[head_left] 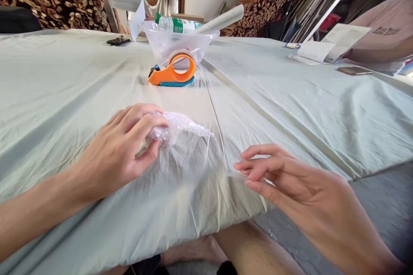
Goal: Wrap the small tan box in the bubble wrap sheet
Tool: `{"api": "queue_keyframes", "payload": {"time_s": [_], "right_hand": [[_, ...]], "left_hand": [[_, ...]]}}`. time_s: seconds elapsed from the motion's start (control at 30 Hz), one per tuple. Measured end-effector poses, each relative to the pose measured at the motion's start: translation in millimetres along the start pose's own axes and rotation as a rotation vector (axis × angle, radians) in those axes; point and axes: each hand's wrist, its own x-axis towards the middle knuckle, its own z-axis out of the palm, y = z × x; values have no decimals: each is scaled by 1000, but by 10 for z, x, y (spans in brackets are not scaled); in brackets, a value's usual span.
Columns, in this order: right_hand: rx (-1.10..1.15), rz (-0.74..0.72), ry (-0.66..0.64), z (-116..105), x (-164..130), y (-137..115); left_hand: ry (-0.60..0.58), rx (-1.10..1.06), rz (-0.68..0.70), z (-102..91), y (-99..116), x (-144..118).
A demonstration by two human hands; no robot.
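The right hand [284, 180], nearest me, hovers with fingers loosely spread, perhaps pinching a clear strip, though it's too faint to tell. The left hand [124, 150] pinches a small bubble-wrapped bundle [176, 129] on the pale tablecloth [290, 107]; wrapped, seemingly untaped, orange tape dispenser [172, 73] idle beyond.

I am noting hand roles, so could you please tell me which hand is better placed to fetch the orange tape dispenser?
Probably the right hand: it is free, while the left hand grips the bubble-wrapped bundle. The tape dispenser lies ahead.
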Motion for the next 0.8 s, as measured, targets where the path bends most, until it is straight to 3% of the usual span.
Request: {"api": "queue_keyframes", "payload": {"time_s": [0.43, 0.6, 0.8], "right_hand": [[-135, 152, -310, -358, -138, 129], [-281, 0, -334, -314, -49, 271], [-599, -101, -317, -393, -8, 216]], "left_hand": [[18, -23, 11, 9, -18, -16], [31, -12, 13, 25, -16, -16], [17, 0, 22, 20, -31, -7]]}}
